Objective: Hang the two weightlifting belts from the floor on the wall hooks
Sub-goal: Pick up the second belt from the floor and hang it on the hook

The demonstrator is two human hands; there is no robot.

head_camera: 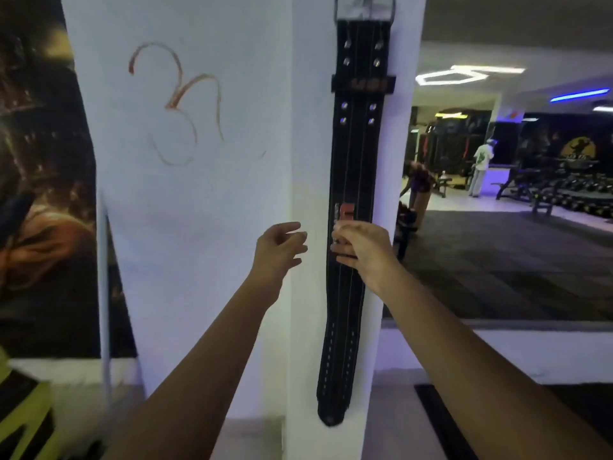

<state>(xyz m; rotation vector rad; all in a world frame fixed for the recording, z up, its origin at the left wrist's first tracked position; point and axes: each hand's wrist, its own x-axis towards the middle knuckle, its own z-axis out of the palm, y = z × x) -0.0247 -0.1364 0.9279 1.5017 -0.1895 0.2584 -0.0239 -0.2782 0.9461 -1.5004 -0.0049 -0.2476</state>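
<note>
1. Belt point(356, 180), black and long, hangs flat down the narrow face of the white pillar point(205, 194), its metal buckle point(365, 8) at the top edge of view; the hook itself we cannot see.
2. We judge this one hung. To finish well, we steady it so it stops swinging and check that the buckle sits fully seated before letting go.
3. Our right hand point(363, 252) rests on the belt's middle, fingers curled against its face just below a red logo point(345, 212).
4. Our left hand point(278, 249) hovers just beside the belt, fingers loosely spread, holding nothing.
5. Beyond the pillar, a dim gym floor with benches and blue lights point(578, 94); no second belt is in view.
</note>
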